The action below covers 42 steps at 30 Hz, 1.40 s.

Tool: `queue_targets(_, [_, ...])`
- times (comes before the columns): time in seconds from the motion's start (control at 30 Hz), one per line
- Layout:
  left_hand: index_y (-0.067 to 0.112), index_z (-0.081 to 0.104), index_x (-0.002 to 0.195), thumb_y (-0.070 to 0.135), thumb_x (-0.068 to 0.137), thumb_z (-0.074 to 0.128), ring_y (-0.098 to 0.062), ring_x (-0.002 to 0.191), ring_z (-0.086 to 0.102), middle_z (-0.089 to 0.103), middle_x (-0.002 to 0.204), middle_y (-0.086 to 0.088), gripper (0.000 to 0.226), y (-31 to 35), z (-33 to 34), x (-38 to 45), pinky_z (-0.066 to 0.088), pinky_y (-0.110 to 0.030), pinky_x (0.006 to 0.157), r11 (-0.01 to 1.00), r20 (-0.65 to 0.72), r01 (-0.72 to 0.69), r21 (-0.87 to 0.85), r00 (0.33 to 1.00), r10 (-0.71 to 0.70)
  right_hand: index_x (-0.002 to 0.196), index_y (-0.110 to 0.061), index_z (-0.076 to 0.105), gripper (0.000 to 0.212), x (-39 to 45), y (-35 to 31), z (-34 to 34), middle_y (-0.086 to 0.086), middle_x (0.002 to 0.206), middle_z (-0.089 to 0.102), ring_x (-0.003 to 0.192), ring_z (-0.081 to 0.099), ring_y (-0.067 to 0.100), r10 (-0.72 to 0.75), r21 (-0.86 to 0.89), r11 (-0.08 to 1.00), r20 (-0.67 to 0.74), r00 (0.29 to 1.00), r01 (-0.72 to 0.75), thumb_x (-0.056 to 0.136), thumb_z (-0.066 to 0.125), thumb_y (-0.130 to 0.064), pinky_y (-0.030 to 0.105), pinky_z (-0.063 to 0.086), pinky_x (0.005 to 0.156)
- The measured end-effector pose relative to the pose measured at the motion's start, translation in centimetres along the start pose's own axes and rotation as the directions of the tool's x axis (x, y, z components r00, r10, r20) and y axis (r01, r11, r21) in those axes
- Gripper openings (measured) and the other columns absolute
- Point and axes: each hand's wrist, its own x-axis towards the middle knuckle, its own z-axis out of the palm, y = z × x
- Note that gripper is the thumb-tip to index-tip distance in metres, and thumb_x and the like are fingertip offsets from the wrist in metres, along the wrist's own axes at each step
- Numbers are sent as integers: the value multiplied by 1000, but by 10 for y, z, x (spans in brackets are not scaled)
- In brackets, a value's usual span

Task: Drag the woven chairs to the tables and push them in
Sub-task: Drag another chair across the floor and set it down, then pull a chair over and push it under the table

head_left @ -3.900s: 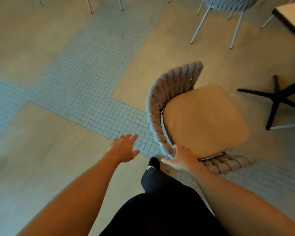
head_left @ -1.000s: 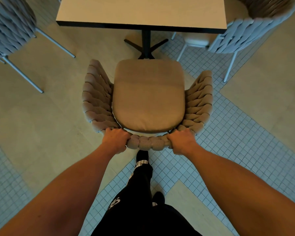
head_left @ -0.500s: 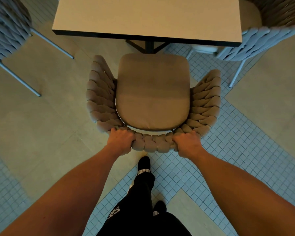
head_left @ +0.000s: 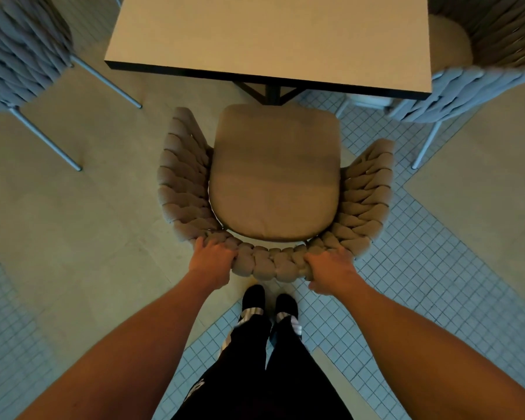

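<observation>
Woven chair [head_left: 275,174] pretty much at the table [head_left: 270,34] now

Left hand [head_left: 214,257] and right hand [head_left: 331,268] both curl round the braided backrest rim, fingertips hidden behind it. Chair legs are out of sight, and the table's top gets cropped. Compared to half a second back, the seat's front edge sits closer to the table edge.

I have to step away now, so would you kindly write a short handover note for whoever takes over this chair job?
Left hand and right hand each grip the top of the backrest of the beige woven chair.
The chair faces the table, squared to its near edge; the seat front sits just short of that edge, above the table base.
Done: chair brought to the table and lined up.
Left: push it in under the tabletop, then let go. Two grey woven chairs stand at the table's sides; whether they need pushing in cannot be told.
</observation>
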Motion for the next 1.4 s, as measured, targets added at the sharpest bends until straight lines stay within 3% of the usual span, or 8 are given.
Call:
queue_targets(0.1, [37,49,136,24,80,59,-21,133,43,56,135,7,58,-1,1,-6,24,-48,112,994,16,37,-105,999,-35,126,-28,52,47,-6,4,-6,-1,124,63,116,59,23,-56,45,997,22,998,55,87,71,-46,41,40,101])
queue_targets(0.33, [28,46,146,42,95,57,-29,133,44,47,148,-4,54,0,-16,-50,41,-45,106,936,-66,154,-317,981,-184,132,-19,50,67,-18,-7,-39,7,134,57,122,53,31,-129,161,979,22,991,124,85,70,-62,46,51,96])
queue_targets(0.43, [34,43,148,49,94,57,-31,132,47,44,151,-4,57,-8,-16,-73,43,-47,104,866,-101,197,-459,957,-271,142,-14,45,73,-21,-23,-59,12,139,53,125,52,32,-165,148,976,10,986,162,89,68,-59,46,50,98])
queue_targets(0.67, [28,26,158,58,99,46,-32,141,38,36,158,-9,69,-56,-11,-111,39,-48,111,783,60,363,-505,920,-387,137,-15,45,68,-10,-90,-105,9,133,52,121,51,31,-281,70,958,19,959,279,89,66,-58,45,47,98])
queue_targets(0.9, [27,24,159,55,100,47,-31,144,34,32,160,-8,69,-148,6,-143,35,-48,114,690,112,448,-568,873,-474,148,-17,39,80,30,-189,-147,9,140,51,125,52,31,-386,-7,922,32,922,387,87,68,-61,48,48,100])
queue_targets(1.0, [27,24,159,54,100,48,-32,144,34,32,160,-8,69,-199,17,-154,35,-48,114,655,117,464,-596,858,-501,136,-18,43,75,53,-239,-164,10,132,52,118,52,31,-411,-43,910,45,910,413,84,68,-66,49,50,96])
queue_targets(1.17, [27,23,159,56,99,47,-30,144,35,32,160,-7,71,-287,34,-170,36,-48,114,619,128,484,-619,839,-528,150,-15,36,89,83,-324,-201,12,145,48,131,46,36,-420,-95,902,25,907,420,84,67,-67,50,45,104])
queue_targets(1.4, [26,23,159,55,99,47,-30,143,35,33,160,-8,71,-375,30,-184,37,-47,113,607,124,485,-630,834,-538,155,-18,30,92,110,-402,-248,9,156,39,140,39,34,-417,-96,904,21,909,417,86,65,-67,53,40,111])
